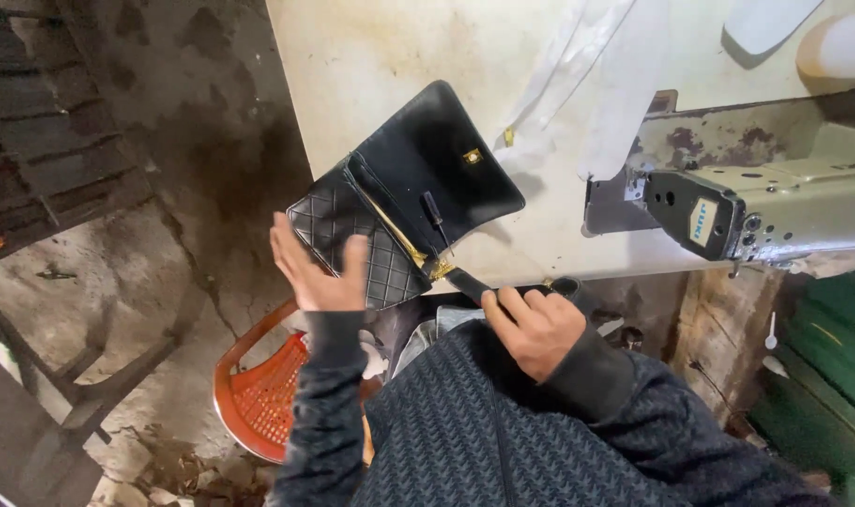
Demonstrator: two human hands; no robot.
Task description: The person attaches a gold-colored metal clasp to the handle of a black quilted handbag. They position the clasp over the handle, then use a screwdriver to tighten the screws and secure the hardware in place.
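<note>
Right fingers (517,305): curled shut around the black strap (465,282) where it leaves the bag; knuckles up, thumb hidden underneath.
Right hand (535,329): sits just off the worktop edge, over the person's lap, dark knit cuff at the wrist.
Left fingers (287,246): spread and flat, not clenched; they press on the quilted front panel, thumb (355,258) lying over its near corner.
Left hand (317,272): steadies rather than grips; nothing is enclosed in it.
Handbag (404,202): small black quilted handbag, flap thrown open and lying back on the worktop, gold clasp (472,157) facing up, gold trim along the mouth. Quilted body overhangs the near-left corner of the worktop; only the flap half is fully supported.
Worktop (371,56): pale, stained, worn at the edge.
Sewing machine (756,211): industrial sewing machine head to the right, well apart from the bag; white cloth (596,84) draped beside it.
Below: orange plastic stool (259,399) and cracked concrete floor (146,282) under the overhanging corner.
Risk, slip: judging by the overhang, if the flat left hand lifts, the body could tip off the edge toward the floor.
Risk, strap: a hard pull by the right hand could drag the whole bag sideways, or strain the gold fitting (440,270) where strap meets body.
Risk, dirt: the stained surface could mark the flap lining.
</note>
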